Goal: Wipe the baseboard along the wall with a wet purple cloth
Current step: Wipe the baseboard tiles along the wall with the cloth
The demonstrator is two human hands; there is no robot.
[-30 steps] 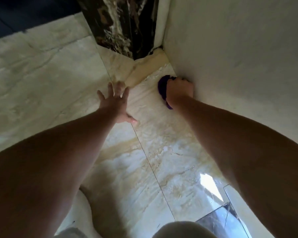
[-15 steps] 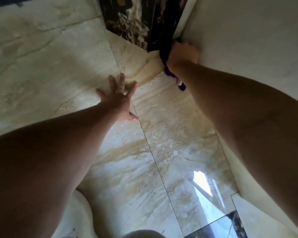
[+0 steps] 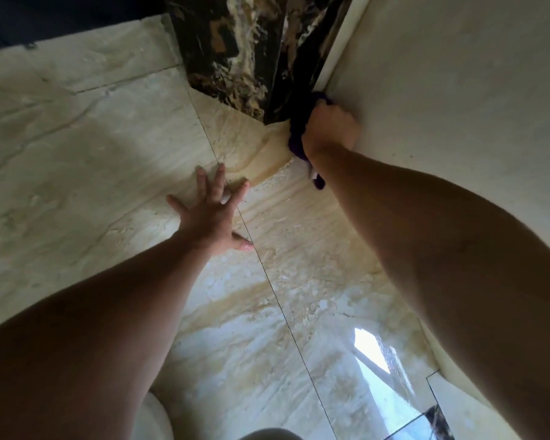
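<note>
Two bare hands, right hand (image 3: 331, 128) w/ grip closed on purple cloth (image 3: 297, 139) pressed at wall (image 3: 442, 106) base beside dark marble column (image 3: 235, 55), left hand (image 3: 211, 214) flat, fingers spread, on floor (image 3: 77, 147) near column.

A glossy floor (image 3: 108, 147) of large cream marble-look tiles with beige veining fills most of the view, thin dark grout lines running between the tiles. A black marble pillar (image 3: 235, 52) streaked with gold and white stands on it. Right of the pillar rises a plain off-white wall (image 3: 458, 106). Far from the pillar, near the wall's foot, a bright window reflection (image 3: 372, 350) shines on the tiles.
</note>
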